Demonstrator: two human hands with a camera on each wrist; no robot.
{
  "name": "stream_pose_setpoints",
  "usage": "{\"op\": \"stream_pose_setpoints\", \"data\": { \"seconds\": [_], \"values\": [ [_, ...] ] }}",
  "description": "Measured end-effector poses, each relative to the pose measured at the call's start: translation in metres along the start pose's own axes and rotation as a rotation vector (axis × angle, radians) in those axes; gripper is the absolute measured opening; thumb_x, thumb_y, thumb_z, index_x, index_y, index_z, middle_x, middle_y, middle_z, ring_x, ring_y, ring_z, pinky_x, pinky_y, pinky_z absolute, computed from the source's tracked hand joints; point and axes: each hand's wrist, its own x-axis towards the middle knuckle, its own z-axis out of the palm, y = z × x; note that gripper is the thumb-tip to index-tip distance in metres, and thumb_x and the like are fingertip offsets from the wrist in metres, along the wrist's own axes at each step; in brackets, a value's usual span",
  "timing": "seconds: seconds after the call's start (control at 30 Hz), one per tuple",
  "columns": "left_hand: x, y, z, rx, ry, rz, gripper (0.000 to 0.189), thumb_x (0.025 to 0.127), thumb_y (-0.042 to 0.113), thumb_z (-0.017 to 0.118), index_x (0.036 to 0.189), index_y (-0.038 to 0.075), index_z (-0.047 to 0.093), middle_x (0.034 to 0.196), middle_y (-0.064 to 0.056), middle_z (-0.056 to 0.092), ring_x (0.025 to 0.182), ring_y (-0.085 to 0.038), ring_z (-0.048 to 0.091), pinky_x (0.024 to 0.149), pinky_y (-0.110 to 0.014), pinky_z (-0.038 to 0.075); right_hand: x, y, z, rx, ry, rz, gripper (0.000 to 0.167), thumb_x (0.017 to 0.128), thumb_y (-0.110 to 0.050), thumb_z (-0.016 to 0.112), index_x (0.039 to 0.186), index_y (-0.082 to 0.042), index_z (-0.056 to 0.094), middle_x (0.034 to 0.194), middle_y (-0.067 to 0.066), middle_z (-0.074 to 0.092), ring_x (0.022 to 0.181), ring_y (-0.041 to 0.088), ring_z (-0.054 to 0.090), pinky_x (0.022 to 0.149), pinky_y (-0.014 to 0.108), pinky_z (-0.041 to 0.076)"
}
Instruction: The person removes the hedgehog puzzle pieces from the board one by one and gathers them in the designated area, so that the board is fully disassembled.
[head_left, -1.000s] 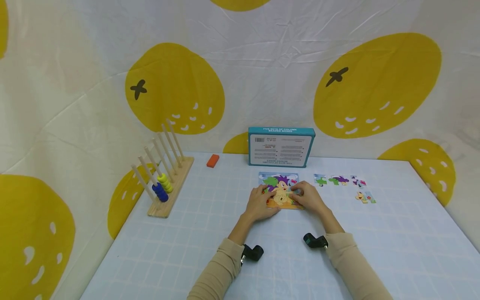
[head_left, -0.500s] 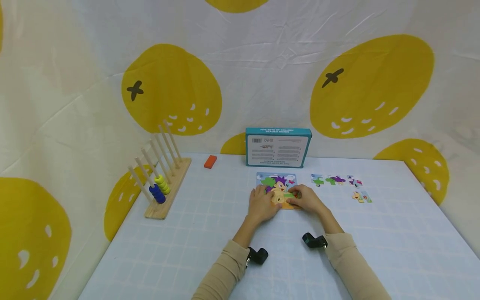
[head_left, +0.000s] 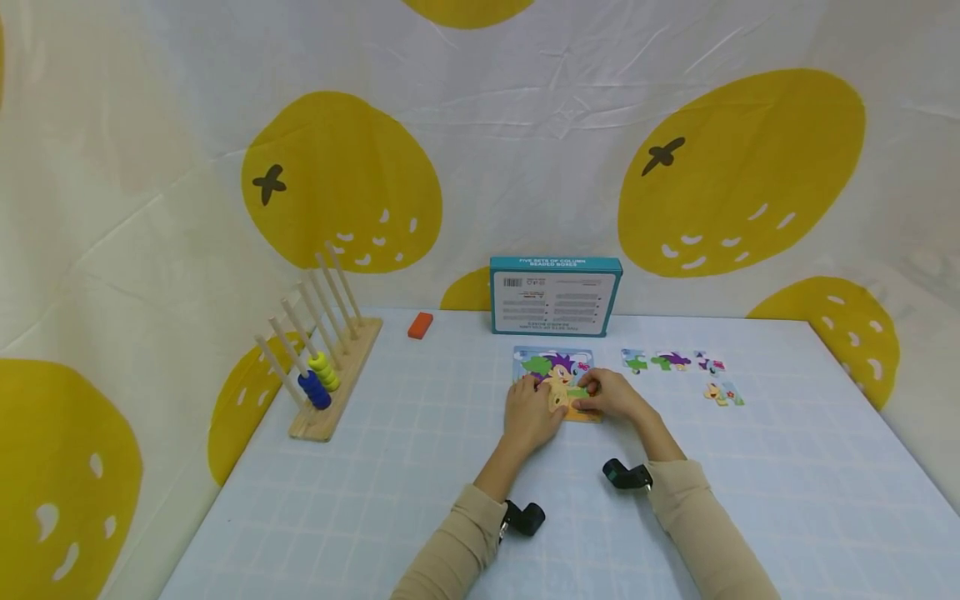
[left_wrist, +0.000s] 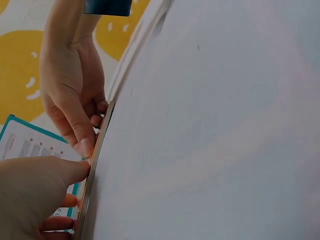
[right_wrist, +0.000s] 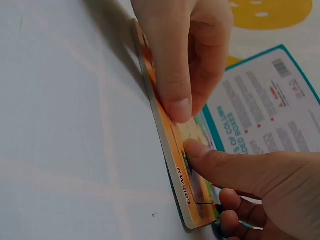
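Note:
A jigsaw puzzle board (head_left: 530,352) with a purple-haired hedgehog picture lies flat on the table in the head view. My left hand (head_left: 531,412) rests over its lower left part, fingers reaching onto the picture and the thumb by the lower edge. At the lower right part, my right hand (head_left: 615,393) holds a greenish puzzle piece (head_left: 577,392) between thumb and forefinger, at the board's surface. Seen from the right wrist, the two thumbs nearly meet over the orange lower border (right_wrist: 184,187), marked KW-809. The fingers hide part of the picture.
Several loose puzzle pieces (head_left: 671,361) lie right of the board. Behind it stands a teal-edged box (head_left: 555,300). To the left is a wooden peg stand (head_left: 322,421) with blue and yellow beads, and an orange block (head_left: 421,325) lies near the back edge.
My left hand has slid slightly right, toward the board's lower middle. The right hand stays nearly in place, with more green showing between its thumb and forefinger. The head view has shifted a little.

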Motion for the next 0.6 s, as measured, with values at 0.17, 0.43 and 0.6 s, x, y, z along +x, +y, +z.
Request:
{"op": "stream_pose_setpoints", "data": {
  "seconds": [0.17, 0.43, 0.6],
  "values": [
    [-0.0017, 0.0, 0.0013, -0.004, 0.04, 0.008, 0.049, 0.085, 0.05, 0.061, 0.118, 0.013, 0.066, 0.114, -0.007, 0.056, 0.11, -0.022, 0.051, 0.1, -0.037, 0.038, 0.0017, -0.0007, -0.0018, 0.03, -0.025, 0.025, 0.038, 0.077, -0.019, 0.077, 0.101, 0.004, 0.06, 0.08, 0.008, 0.052, 0.075, 0.019, 0.047, 0.067, 0.03, 0.04],
    [-0.0024, 0.0001, 0.0023, -0.035, 0.046, -0.009, 0.05, 0.085, 0.051, 0.061, 0.12, 0.015, 0.065, 0.115, -0.005, 0.056, 0.11, -0.02, 0.049, 0.1, -0.038, 0.037, 0.0005, -0.0031, -0.0032, 0.05, -0.028, 0.032, 0.036, 0.077, -0.016, 0.077, 0.1, 0.004, 0.059, 0.081, 0.009, 0.051, 0.076, 0.02, 0.047, 0.068, 0.031, 0.04],
    [-0.0027, -0.0002, 0.0039, -0.036, 0.049, -0.016, 0.05, 0.085, 0.051, 0.061, 0.12, 0.015, 0.065, 0.116, -0.005, 0.056, 0.111, -0.021, 0.049, 0.1, -0.038, 0.036, -0.0004, -0.0032, -0.0018, 0.06, -0.011, 0.042, 0.035, 0.076, -0.016, 0.078, 0.099, 0.003, 0.059, 0.08, 0.008, 0.052, 0.074, 0.019, 0.046, 0.065, 0.029, 0.039]
  ]
}}
